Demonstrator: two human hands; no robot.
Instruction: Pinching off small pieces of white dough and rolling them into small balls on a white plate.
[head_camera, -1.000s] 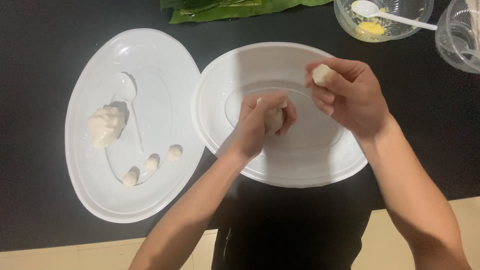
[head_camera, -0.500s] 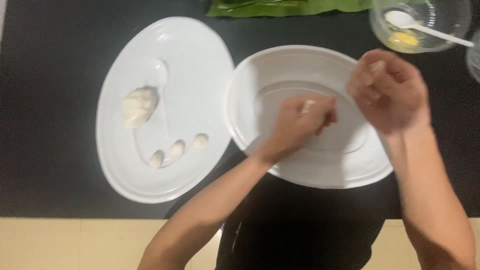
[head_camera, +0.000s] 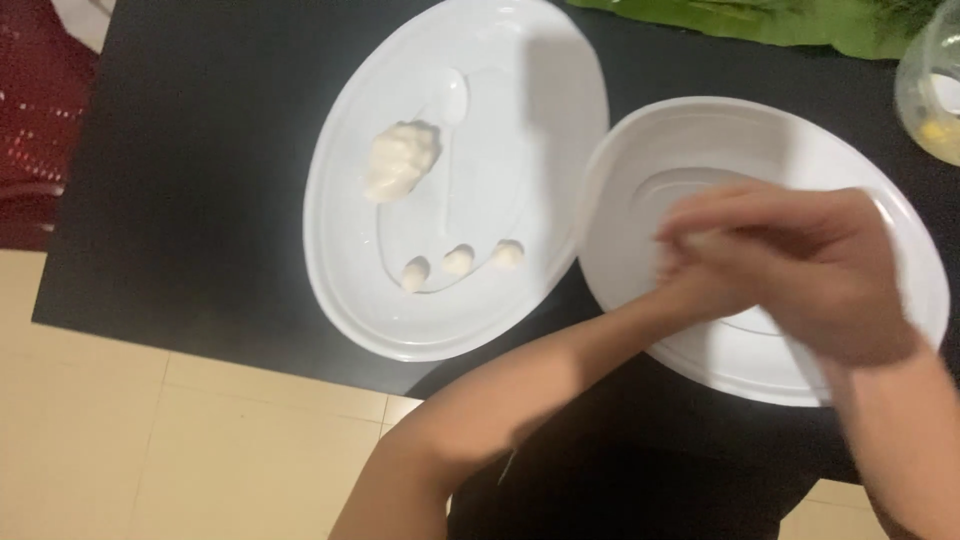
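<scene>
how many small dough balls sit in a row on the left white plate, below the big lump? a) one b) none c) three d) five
c: three small dough balls lie in a row on the left white plate, below the big dough lump.

A single head-worn camera looks steeply down, close, over the black bench's (head_camera: 200, 200) near edge; floor tiles (head_camera: 150, 440) fill the lower left.

Two plain white oval plates (head_camera: 340, 200) (head_camera: 900, 240) sit on a black worktop (head_camera: 200, 180); the dough lump (head_camera: 398, 160) is cream-white, the leaf (head_camera: 780, 22) green, the floor (head_camera: 120, 450) beige.
</scene>
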